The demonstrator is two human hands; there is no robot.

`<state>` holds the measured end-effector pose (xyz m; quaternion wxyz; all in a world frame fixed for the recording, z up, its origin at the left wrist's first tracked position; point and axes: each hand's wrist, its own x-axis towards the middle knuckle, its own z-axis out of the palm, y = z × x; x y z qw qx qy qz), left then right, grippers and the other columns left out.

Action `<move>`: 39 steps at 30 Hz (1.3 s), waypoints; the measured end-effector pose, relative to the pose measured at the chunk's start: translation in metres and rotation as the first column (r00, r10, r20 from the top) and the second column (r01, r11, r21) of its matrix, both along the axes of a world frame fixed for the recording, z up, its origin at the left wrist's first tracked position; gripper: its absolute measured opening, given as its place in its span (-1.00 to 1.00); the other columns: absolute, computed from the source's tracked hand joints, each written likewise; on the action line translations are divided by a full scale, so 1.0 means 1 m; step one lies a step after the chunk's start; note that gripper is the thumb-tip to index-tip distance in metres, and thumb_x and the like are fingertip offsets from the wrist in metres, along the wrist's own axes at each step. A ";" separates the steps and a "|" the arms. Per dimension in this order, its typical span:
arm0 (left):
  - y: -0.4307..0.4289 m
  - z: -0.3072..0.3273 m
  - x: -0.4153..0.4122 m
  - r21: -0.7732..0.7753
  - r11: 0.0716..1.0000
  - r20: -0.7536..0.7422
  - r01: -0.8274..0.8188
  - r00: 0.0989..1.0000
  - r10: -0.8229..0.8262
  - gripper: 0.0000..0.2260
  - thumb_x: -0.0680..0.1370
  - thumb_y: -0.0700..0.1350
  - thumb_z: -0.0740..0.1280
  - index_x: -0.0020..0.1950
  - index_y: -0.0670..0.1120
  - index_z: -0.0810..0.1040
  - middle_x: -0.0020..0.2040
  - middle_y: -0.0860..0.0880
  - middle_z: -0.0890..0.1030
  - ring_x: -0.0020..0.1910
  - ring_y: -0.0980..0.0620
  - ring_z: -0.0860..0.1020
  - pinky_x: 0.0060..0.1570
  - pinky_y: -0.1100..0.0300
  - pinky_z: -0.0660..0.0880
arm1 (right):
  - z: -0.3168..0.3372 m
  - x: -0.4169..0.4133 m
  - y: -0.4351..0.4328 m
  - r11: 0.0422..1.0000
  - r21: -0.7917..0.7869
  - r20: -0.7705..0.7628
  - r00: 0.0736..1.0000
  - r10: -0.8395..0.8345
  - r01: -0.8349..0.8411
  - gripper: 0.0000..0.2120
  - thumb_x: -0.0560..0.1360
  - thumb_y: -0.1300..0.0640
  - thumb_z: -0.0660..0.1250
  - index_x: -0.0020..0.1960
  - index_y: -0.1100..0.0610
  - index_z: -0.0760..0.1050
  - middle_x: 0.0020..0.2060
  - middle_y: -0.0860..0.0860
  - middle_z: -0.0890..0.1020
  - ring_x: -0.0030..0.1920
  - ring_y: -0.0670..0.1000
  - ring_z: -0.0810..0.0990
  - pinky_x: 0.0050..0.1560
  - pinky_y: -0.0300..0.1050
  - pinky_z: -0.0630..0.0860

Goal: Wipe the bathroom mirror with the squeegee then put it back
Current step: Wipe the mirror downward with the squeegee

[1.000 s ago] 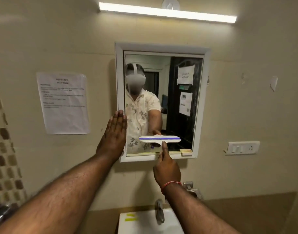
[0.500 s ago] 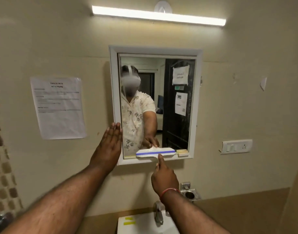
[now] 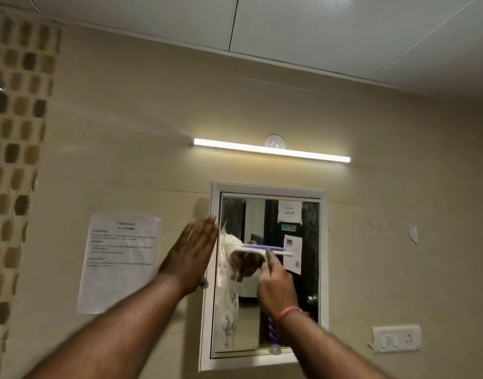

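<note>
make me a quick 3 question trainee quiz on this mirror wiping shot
1. True or false: the squeegee blade lies level across the mirror.
2. Which hand holds the squeegee? A) left B) right C) both
3. Fill in: the left hand lies flat against the mirror's ____ edge.

Key: 1 true. 2 B, the right hand has its grip on the handle. 3 left, on the white frame.
</note>
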<state>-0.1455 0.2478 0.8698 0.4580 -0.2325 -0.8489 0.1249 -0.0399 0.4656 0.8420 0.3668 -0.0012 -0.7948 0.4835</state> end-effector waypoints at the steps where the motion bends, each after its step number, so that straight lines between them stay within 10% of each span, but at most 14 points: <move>1: 0.003 0.016 0.001 0.026 0.999 0.041 -0.035 0.999 0.034 0.42 0.47 0.42 0.52 0.69 -0.24 -0.52 0.67 -0.27 -0.57 0.65 -0.25 -0.60 0.68 -0.18 -0.46 | 0.018 -0.003 -0.004 1.000 -0.014 -0.041 0.999 0.011 -0.012 -0.58 0.79 0.08 0.11 0.63 -0.08 0.34 0.01 -0.12 0.66 -0.15 -0.21 0.59 -0.13 -0.32 0.49; 7: 0.022 0.068 -0.007 0.121 0.992 0.119 -0.021 0.993 0.007 0.41 0.42 0.33 0.62 0.74 -0.23 -0.38 0.75 -0.25 -0.40 0.76 -0.22 -0.34 0.68 -0.07 -0.38 | 0.108 -0.035 -0.007 0.982 0.126 -0.214 0.971 -0.109 0.139 -0.57 0.78 0.05 0.13 0.63 -0.06 0.36 0.24 0.07 0.69 0.02 0.01 0.70 0.17 0.13 0.68; 23: 0.012 0.048 -0.032 0.281 0.943 0.203 0.181 0.949 -0.243 0.52 0.34 0.13 0.75 0.73 -0.07 -0.49 0.66 0.00 -0.65 0.76 -0.18 -0.36 0.79 -0.09 -0.10 | 0.116 -0.072 -0.003 0.944 0.218 -0.287 0.940 -0.182 0.249 -0.54 0.77 0.10 0.13 0.66 -0.05 0.32 -0.26 0.01 0.66 -0.32 -0.03 0.64 -0.29 -0.17 0.55; 31: 0.018 0.048 -0.019 0.297 0.942 0.226 0.159 0.946 -0.231 0.55 0.32 0.03 0.77 0.70 -0.09 -0.53 0.63 -0.05 -0.68 0.75 -0.21 -0.33 0.73 -0.02 -0.18 | 0.107 -0.078 -0.005 0.936 0.219 -0.314 0.929 -0.198 0.274 -0.53 0.77 0.11 0.13 0.67 -0.05 0.29 -0.28 0.03 0.67 -0.34 0.03 0.66 -0.25 0.04 0.71; 39: 0.021 0.048 -0.015 0.323 0.935 0.260 0.143 0.937 -0.233 0.59 0.28 0.06 0.79 0.69 -0.09 -0.55 0.62 -0.06 -0.69 0.71 -0.18 -0.39 0.67 0.00 -0.20 | 0.100 -0.075 -0.008 0.942 0.208 -0.313 0.930 -0.192 0.265 -0.55 0.78 0.11 0.13 0.66 -0.03 0.31 -0.25 0.02 0.66 -0.33 -0.04 0.63 -0.32 -0.17 0.58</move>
